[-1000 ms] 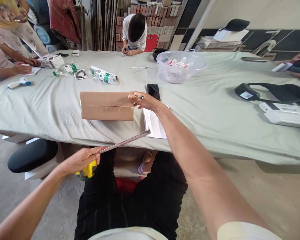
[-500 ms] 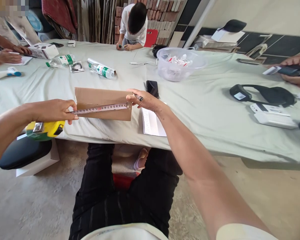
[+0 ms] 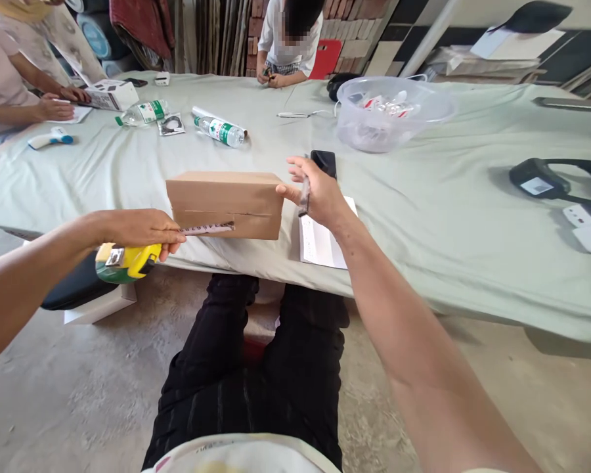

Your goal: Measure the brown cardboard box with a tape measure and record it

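Note:
A brown cardboard box (image 3: 226, 207) lies near the front edge of the cloth-covered table. My left hand (image 3: 157, 230) is closed on a yellow and green tape measure (image 3: 128, 263), whose case hangs just below the fingers. The short stretch of blade that shows runs from those fingers across the box's front face and ends around its middle. At the box's right end is my right hand (image 3: 320, 190), with the thumb by the corner and a pen (image 3: 304, 196) held against the fingers. Under and beyond that hand lie a white notebook (image 3: 322, 240) and a black phone (image 3: 324, 163).
Two water bottles (image 3: 219, 131) (image 3: 145, 113) lie behind the box. A clear plastic basin (image 3: 389, 128) holds wrapped items. A black headset (image 3: 539, 180) rests at right. One person (image 3: 290, 39) sits opposite; another person's arm (image 3: 24, 112) is at left.
The blade's end has left the box's right edge and slid left to mid-box, with less blade showing. My right hand has released it and opened somewhat. The view has shifted left.

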### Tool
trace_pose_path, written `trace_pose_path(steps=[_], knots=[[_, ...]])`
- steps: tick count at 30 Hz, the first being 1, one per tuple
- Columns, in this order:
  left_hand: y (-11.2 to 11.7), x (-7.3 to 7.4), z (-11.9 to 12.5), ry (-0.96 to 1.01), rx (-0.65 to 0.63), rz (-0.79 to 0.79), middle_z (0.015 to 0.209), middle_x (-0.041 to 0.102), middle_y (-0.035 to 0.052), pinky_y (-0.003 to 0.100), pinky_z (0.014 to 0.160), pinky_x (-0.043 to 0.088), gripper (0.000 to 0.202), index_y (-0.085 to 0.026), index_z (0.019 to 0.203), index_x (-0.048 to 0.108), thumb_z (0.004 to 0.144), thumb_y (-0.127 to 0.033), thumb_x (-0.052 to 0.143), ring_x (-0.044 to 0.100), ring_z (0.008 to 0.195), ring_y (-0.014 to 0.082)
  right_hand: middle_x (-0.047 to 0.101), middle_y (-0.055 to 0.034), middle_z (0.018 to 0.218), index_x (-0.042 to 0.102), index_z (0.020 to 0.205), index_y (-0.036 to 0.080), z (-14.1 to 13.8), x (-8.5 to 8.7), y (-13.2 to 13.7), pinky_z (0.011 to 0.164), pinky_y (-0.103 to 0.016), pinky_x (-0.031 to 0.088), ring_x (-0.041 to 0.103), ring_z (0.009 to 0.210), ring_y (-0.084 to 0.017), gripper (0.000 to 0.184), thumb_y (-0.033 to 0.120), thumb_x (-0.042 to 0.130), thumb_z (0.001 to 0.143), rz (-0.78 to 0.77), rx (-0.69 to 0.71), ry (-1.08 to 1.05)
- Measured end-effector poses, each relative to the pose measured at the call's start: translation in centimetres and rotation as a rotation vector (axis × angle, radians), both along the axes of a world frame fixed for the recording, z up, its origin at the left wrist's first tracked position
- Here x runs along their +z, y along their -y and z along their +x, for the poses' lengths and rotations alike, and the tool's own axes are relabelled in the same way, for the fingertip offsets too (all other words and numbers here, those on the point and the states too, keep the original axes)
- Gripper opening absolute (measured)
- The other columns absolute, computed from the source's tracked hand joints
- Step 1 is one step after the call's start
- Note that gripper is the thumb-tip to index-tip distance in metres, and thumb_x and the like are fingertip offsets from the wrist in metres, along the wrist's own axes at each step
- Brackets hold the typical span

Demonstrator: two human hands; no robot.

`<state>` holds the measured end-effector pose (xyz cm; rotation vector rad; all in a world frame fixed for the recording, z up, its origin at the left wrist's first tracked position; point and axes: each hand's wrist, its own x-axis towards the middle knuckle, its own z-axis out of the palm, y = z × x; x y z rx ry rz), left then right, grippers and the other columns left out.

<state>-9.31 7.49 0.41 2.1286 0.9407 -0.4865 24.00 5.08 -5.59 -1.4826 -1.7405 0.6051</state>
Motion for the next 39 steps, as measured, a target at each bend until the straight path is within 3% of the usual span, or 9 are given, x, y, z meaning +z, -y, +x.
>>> trace_pose_path(steps=[3,9,13,17,22,29,32,35,39], knots=[[0.5,-0.8,0.7,0.031,0.030,-0.040,0.068,0.072,0.0036,0.026,0.066,0.042,0.041,-0.022,0.076,0.070,0.088,-0.052,0.045,0.063,0.069,0.0201,0.053,-0.0111,0.139,0.048,0.136,0.024,-0.1,0.2,1.1,0.108,-0.050,0.038,0.047,0.131,-0.035,0.080,0.071,0.063,0.074,0.142,0.024,0.105],[0.3,-1.5,2.1,0.070,0.025,0.045,0.071,0.071,0.0029,0.025,0.063,0.041,0.038,-0.022,0.075,0.072,0.086,-0.050,0.048,0.061,0.064,0.0177,0.055,-0.0069,0.139,0.053,0.130,0.027,-1.2,0.1,2.4,0.105,-0.050,0.041,0.054,0.122,-0.032,0.051,0.047,0.065,0.084,0.163,0.135,0.279],[1.5,-2.1,3.4,0.135,0.039,0.059,0.065,0.069,0.0015,0.025,0.065,0.041,0.037,-0.023,0.069,0.071,0.085,-0.049,0.050,0.061,0.064,0.0179,0.059,-0.0077,0.134,0.055,0.126,0.026,-3.0,-0.2,5.0,0.100,-0.042,0.044,0.057,0.118,-0.027,0.046,0.048,0.062,0.086,0.270,0.209,0.226],[3.9,-3.6,4.4,0.179,0.051,-0.016,0.062,0.068,0.0009,0.025,0.065,0.041,0.034,-0.025,0.071,0.072,0.086,-0.046,0.050,0.062,0.064,0.0187,0.071,-0.0044,0.096,0.062,0.108,0.025,-4.6,-1.5,8.3,0.075,-0.029,0.046,0.065,0.085,-0.019,0.026,0.044,0.056,0.092,0.152,0.345,0.224],[7.6,-6.1,4.6,0.231,0.063,-0.123,0.069,0.069,0.0012,0.026,0.062,0.040,0.025,-0.025,0.078,0.069,0.087,-0.041,0.052,0.061,0.066,0.0195,0.061,0.0017,0.065,0.057,0.078,0.022,-4.3,-3.9,11.2,0.056,-0.024,0.031,0.051,0.058,-0.012,0.025,0.041,0.053,0.093,0.044,0.382,0.241],[9.3,-7.2,2.3,0.217,0.053,0.001,0.066,0.058,-0.0024,0.027,0.059,0.035,0.012,-0.023,0.085,0.056,0.086,-0.034,0.052,0.053,0.060,0.0169,0.059,0.0012,0.060,0.053,0.069,0.023,-1.4,-3.7,13.2,0.055,-0.025,0.034,0.051,0.057,-0.013,0.029,0.041,0.053,0.092,-0.101,0.301,0.175],[8.6,-6.9,0.5,0.217,0.020,0.076,0.068,0.057,-0.0015,0.027,0.062,0.036,0.018,-0.022,0.084,0.056,0.091,-0.033,0.044,0.053,0.061,0.0161,0.062,0.0008,0.061,0.055,0.068,0.023,-0.7,-3.0,13.3,0.055,-0.026,0.037,0.055,0.057,-0.014,0.029,0.042,0.056,0.090,-0.184,0.239,0.108],[7.9,-6.7,-1.1,0.244,0.010,0.154,0.073,0.058,0.0007,0.026,0.065,0.038,0.028,-0.021,0.079,0.057,0.094,-0.035,0.038,0.053,0.065,0.0156,0.063,0.0013,0.063,0.058,0.071,0.023,-0.8,-2.5,12.9,0.057,-0.026,0.042,0.058,0.059,-0.015,0.029,0.047,0.057,0.088,-0.250,0.291,0.056],[6.6,-6.8,-3.3,0.248,0.048,0.232,0.078,0.062,0.0024,0.025,0.071,0.042,0.032,-0.020,0.080,0.060,0.094,-0.040,0.039,0.057,0.073,0.0167,0.072,-0.0029,0.095,0.065,0.097,0.026,-0.8,-2.6,10.8,0.079,-0.033,0.052,0.067,0.087,-0.020,0.032,0.054,0.062,0.084,-0.123,0.267,-0.091]])
